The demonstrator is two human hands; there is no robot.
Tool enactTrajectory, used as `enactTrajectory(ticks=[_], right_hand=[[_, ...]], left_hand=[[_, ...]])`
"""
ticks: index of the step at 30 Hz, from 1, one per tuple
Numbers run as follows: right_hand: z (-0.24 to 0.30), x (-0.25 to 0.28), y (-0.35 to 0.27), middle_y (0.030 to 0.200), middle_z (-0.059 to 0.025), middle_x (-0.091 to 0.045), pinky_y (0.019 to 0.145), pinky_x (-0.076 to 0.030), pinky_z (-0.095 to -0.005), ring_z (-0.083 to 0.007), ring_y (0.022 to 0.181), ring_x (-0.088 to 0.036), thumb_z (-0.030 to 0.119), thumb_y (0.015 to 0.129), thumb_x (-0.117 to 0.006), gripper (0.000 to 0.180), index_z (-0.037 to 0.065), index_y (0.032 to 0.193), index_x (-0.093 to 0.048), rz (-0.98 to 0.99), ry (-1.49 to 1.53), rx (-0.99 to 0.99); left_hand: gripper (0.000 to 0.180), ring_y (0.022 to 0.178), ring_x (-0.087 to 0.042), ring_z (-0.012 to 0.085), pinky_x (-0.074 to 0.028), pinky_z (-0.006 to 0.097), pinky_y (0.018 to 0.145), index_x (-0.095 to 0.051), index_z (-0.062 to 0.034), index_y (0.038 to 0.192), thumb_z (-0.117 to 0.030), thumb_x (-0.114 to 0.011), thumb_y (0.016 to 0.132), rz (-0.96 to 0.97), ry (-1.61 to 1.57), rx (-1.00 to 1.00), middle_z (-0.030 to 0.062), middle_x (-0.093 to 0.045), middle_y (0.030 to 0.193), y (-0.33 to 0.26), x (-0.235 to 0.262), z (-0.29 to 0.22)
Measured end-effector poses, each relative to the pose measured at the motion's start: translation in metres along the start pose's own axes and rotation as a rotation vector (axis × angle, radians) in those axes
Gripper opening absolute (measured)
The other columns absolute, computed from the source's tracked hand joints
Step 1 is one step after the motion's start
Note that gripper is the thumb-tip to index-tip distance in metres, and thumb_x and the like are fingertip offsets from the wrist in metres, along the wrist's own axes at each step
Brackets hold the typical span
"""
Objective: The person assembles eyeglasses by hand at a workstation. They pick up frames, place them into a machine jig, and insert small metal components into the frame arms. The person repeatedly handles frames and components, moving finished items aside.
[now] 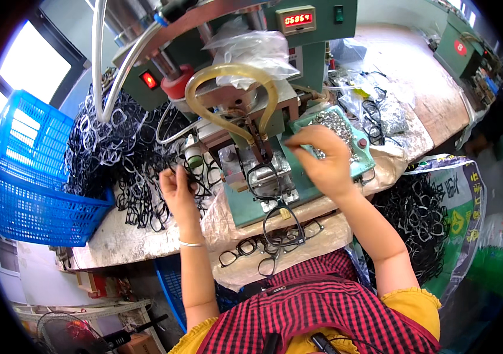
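Note:
A black eyeglass frame [263, 180] sits in the fixture of the green press [234, 203], under its metal head. Another black eyeglass frame [284, 227] lies in front of it, over the press's front edge. My left hand [178, 190] is raised at the right side of a pile of frames, its fingers loosely bent and apart, with nothing visible in them. My right hand [327, 162] is beside the press head, with thumb and fingertips drawn together; anything tiny between them is hidden. Right behind it, a turquoise tray [365, 160] holds many small shiny metal parts.
Blue plastic baskets [39, 200] stand at the left, next to a large heap of black frames [104, 138]. Several frames [245, 246] lie along the near cloth. A yellowish tube [228, 69] loops before the press. At the right, a sack [411, 212] holds more frames.

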State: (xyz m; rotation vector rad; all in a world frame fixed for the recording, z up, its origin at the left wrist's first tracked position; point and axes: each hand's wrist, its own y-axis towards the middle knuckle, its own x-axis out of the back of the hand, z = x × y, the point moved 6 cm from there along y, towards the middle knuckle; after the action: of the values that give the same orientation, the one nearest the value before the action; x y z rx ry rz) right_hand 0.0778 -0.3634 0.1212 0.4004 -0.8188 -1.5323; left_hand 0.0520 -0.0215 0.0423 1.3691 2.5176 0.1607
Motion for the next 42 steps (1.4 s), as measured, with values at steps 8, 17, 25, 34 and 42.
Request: enactTrajectory(ticks=[8, 17, 25, 34, 42], right_hand=[[-0.007, -0.034, -0.017, 0.095, -0.0066, -0.069, 0.084, -0.051, -0.0289, -0.0162, 0.088, -0.066, 0.001, 0.078, -0.072, 0.030, 0.000, 0.108, -0.066, -0.095, 0.297, -0.341], [0.017, -0.043, -0.012, 0.099, -0.0085, -0.071, 0.088, -0.050, -0.0297, -0.0141, 0.094, -0.066, 0.001, 0.083, -0.069, 0.046, -0.001, 0.127, -0.054, -0.042, 0.544, -0.459], [-0.062, 0.025, -0.033, 0.121, -0.0206, -0.066, 0.107, -0.042, -0.0460, -0.0377, 0.127, -0.054, 0.015, 0.079, -0.074, 0.025, 0.009, 0.104, -0.073, 0.113, -0.743, -0.177], [-0.071, 0.016, -0.038, 0.129, -0.0169, -0.061, 0.096, -0.050, -0.0470, -0.0356, 0.129, -0.053, 0.013, 0.078, -0.074, 0.017, 0.009, 0.094, -0.069, 0.210, -0.612, 0.087], [-0.086, 0.027, -0.022, 0.115, -0.0151, -0.068, 0.093, -0.051, -0.0451, -0.0360, 0.116, -0.061, 0.010, 0.080, -0.073, 0.013, 0.004, 0.091, -0.069, 0.060, -0.692, 0.067]], left_hand=[[0.007, 0.074, -0.051, 0.0043, -0.042, 0.021, 0.064, -0.059, -0.0130, 0.101, -0.019, -0.057, 0.105, -0.075, -0.146, 0.112, -0.0037, -0.059, 0.089, -0.033, -0.001, 0.012], [0.028, 0.096, -0.059, 0.0237, -0.052, 0.036, 0.083, -0.056, -0.0099, 0.115, -0.036, -0.052, 0.105, 0.332, -0.195, -0.745, 0.0120, -0.059, 0.110, -0.094, -0.055, -0.139], [0.023, 0.087, -0.066, 0.0320, -0.053, 0.045, 0.087, -0.076, -0.0103, 0.094, -0.013, -0.084, 0.072, 0.755, 0.381, -0.937, 0.0066, -0.074, 0.098, -0.112, -0.121, -0.112], [0.024, 0.093, -0.064, 0.0324, -0.052, 0.046, 0.086, -0.077, -0.0127, 0.095, -0.014, -0.085, 0.072, 0.772, 0.433, -0.953, 0.0043, -0.074, 0.100, -0.111, -0.122, -0.108], [0.032, 0.107, -0.068, 0.0333, -0.049, 0.050, 0.102, -0.073, -0.0086, 0.103, -0.008, -0.081, 0.073, 0.478, 0.485, -0.808, 0.0133, -0.071, 0.117, -0.156, -0.074, -0.100]])
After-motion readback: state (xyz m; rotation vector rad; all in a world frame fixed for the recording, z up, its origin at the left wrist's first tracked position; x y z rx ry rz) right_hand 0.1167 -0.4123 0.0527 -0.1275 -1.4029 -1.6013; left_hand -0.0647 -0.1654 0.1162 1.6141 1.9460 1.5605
